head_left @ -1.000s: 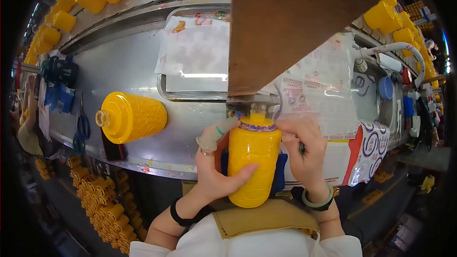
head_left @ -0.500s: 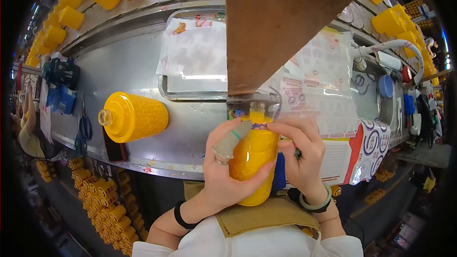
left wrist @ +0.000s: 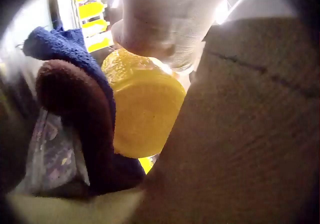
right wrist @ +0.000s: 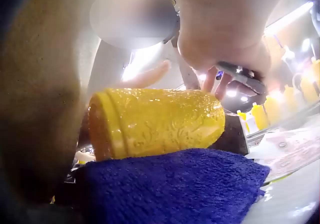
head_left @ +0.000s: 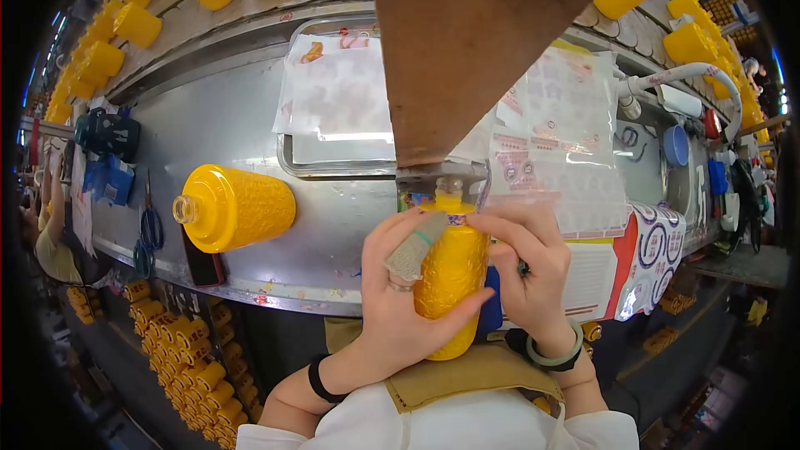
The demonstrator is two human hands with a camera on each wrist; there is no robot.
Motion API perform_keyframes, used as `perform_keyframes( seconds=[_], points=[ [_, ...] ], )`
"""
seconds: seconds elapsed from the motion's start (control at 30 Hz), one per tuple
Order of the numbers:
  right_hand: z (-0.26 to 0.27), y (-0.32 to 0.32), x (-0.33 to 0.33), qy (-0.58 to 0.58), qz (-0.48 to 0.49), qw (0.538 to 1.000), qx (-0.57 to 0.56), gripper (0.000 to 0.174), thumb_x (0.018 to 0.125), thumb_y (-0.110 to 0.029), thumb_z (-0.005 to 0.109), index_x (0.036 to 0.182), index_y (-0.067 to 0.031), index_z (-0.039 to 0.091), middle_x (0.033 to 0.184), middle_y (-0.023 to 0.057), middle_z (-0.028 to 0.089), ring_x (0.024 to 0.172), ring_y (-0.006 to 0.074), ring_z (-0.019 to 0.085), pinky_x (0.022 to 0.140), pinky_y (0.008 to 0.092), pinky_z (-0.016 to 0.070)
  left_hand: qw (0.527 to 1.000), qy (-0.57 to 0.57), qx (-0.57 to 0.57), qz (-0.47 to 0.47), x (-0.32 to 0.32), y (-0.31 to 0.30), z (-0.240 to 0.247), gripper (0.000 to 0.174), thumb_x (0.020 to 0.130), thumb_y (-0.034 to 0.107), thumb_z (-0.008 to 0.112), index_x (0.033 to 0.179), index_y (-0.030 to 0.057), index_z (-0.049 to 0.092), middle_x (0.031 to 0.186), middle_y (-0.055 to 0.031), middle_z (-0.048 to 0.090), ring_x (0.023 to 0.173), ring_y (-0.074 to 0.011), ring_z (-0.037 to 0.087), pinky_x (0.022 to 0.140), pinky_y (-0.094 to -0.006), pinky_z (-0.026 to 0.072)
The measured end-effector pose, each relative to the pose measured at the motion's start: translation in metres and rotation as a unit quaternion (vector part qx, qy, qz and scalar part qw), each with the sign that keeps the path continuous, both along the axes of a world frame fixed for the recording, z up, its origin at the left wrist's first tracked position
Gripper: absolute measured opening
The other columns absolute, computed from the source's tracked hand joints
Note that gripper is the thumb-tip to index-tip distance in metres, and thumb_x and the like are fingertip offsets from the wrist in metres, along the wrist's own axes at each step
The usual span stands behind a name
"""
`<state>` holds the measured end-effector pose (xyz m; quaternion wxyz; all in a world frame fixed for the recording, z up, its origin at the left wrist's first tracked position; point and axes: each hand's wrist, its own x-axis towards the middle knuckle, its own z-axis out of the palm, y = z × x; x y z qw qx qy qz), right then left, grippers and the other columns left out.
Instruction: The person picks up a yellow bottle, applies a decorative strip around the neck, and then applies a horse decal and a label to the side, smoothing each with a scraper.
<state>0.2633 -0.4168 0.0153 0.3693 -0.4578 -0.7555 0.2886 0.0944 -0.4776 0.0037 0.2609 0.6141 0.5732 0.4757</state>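
Note:
A glossy yellow bottle [head_left: 457,271] with a clear stopper-like top [head_left: 449,187] stands tilted near my body, and my left hand [head_left: 400,283] grips it. That hand's thumb lies across the bottle's front, and pale coverings wrap its fingertips. Around the bottle's shoulder runs a narrow purple-patterned paper band [head_left: 457,220], partly hidden by the left fingers. My right hand [head_left: 533,262] touches this band with an outstretched index finger, its other fingers bent in. Something small and dark green shows by those bent fingers. A blue cloth [right wrist: 175,184] lies beneath the bottle.
Another yellow bottle [head_left: 237,208] lies on its side on the metal table [head_left: 192,117]. Beyond are a tray of paper [head_left: 333,154], a brown post [head_left: 458,42] and plastic-covered sheets [head_left: 554,158]. Scissors [head_left: 150,229] and a phone [head_left: 202,258] rest near the left edge.
My left hand has moved up and right over the bottle's shoulder, covering much of the band. The right index has moved slightly left along the band. Bottles at the back have shifted right.

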Motion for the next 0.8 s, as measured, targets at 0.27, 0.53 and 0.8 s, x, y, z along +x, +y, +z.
perform_keyframes(
  seconds=[0.27, 0.53, 0.8],
  points=[
    [-0.010, 0.005, 0.012, -0.029, -0.020, 0.999, 0.004, 0.016, 0.091, -0.012, 0.071, 0.105, -0.0069, 0.079, 0.095, 0.0082, 0.070, 0.088, 0.0282, 0.060, 0.078, 0.0367, 0.0476, 0.947, -0.306, -0.086, -0.055, -0.018, -0.006, -0.045, 0.080, 0.076, 0.012, 0.088, 0.144, 0.0027, 0.049, 0.148, -0.0184, 0.048, 0.138, -0.0307, 0.048, 0.115, -0.0459, 0.0413],
    [0.000, 0.004, 0.003, -0.005, -0.002, 1.000, 0.021, 0.021, 0.086, -0.010, 0.074, 0.107, -0.0077, 0.079, 0.094, 0.0083, 0.066, 0.083, 0.0258, 0.057, 0.073, 0.0365, 0.0465, 0.994, -0.105, -0.030, -0.025, -0.003, -0.003, -0.007, 0.085, 0.075, 0.014, 0.089, 0.146, 0.0000, 0.046, 0.148, -0.0195, 0.046, 0.139, -0.0344, 0.046, 0.116, -0.0462, 0.0393],
    [-0.005, 0.002, 0.001, 0.003, -0.001, 1.000, 0.023, 0.021, 0.086, -0.011, 0.075, 0.106, -0.0071, 0.079, 0.094, 0.0079, 0.065, 0.082, 0.0244, 0.056, 0.073, 0.0353, 0.0465, 0.998, 0.057, 0.014, -0.023, -0.003, 0.000, -0.003, 0.081, 0.073, 0.017, 0.092, 0.141, -0.0005, 0.050, 0.144, -0.0209, 0.048, 0.129, -0.0360, 0.055, 0.108, -0.0453, 0.0460]
  ],
)
